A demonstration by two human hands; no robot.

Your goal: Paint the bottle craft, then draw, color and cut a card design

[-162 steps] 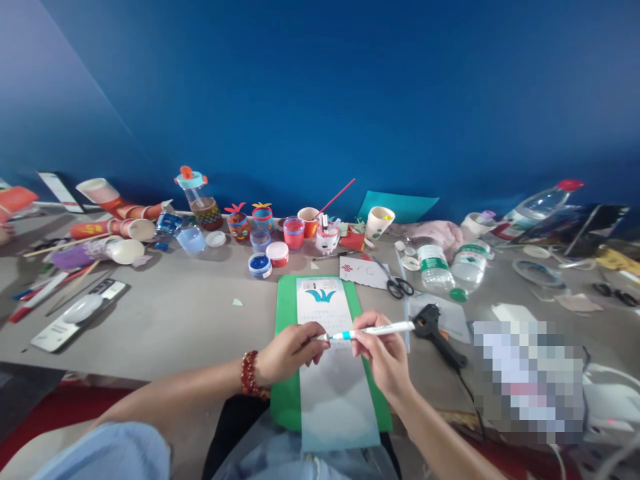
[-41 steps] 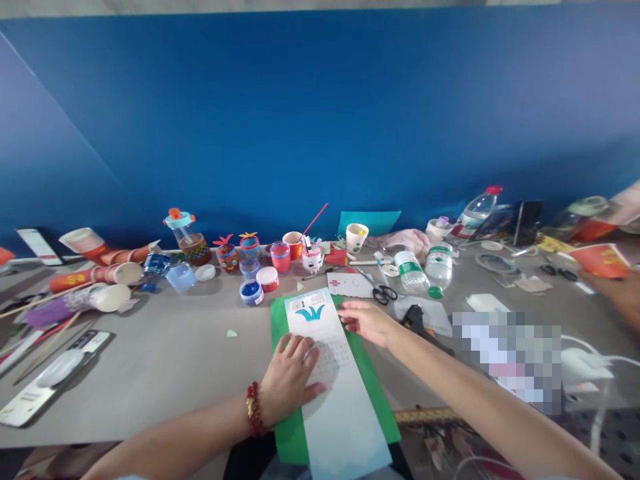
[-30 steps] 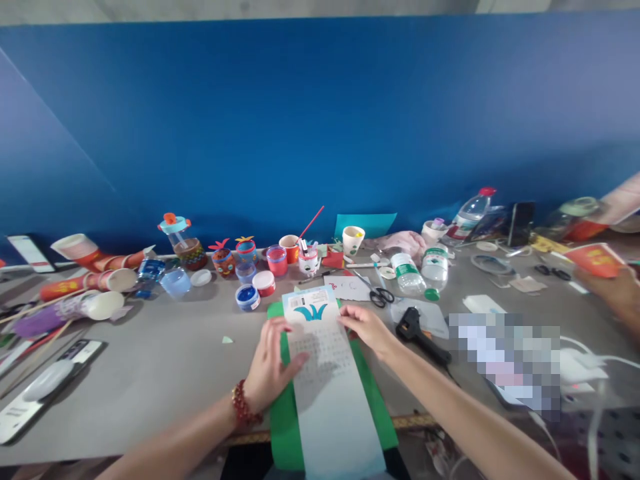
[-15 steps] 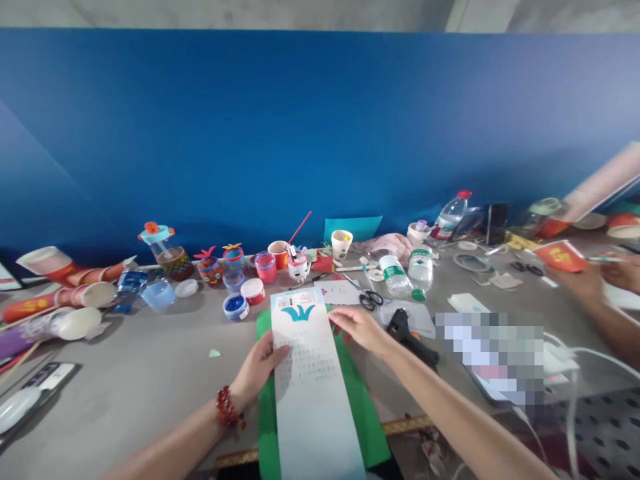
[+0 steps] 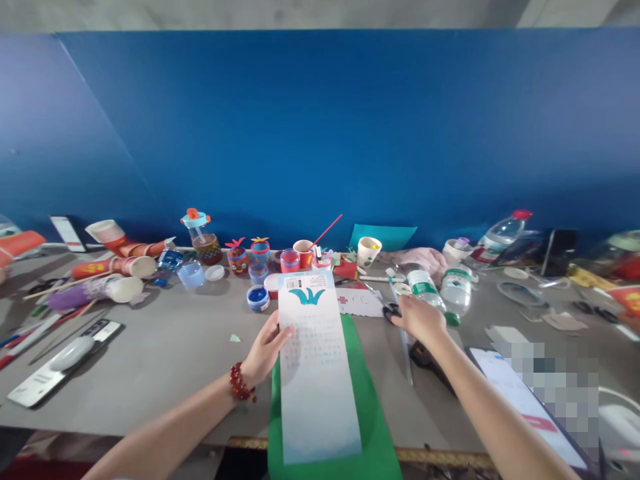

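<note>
My left hand point(image 5: 264, 353), with a red bead bracelet at the wrist, pinches the left edge of a long pale card point(image 5: 320, 400) between thumb and fingers. Near its top the card carries teal leaf shapes point(image 5: 307, 296) and a barcode; rows of faint marks run below. Behind the card lies a green sheet point(image 5: 363, 393), partly covered. My right hand point(image 5: 423, 320) is closed at the handles of the black scissors point(image 5: 389, 311), whose blades point away to the left over a white paper piece point(image 5: 363, 302). Part of the handles is hidden by the fingers.
A glue gun point(image 5: 425, 357) lies under my right forearm. Plastic bottles point(image 5: 456, 293) stand to its right. Paint pots point(image 5: 258, 298) and decorated cups point(image 5: 238, 261) line the back. A phone with a mouse point(image 5: 75, 352) lies left; a large phone point(image 5: 525, 400) lies right.
A teal marker was in my right hand earlier. My left hand has taken the card's edge and raised the card off the green sheet. My right hand has left the card for the scissors.
</note>
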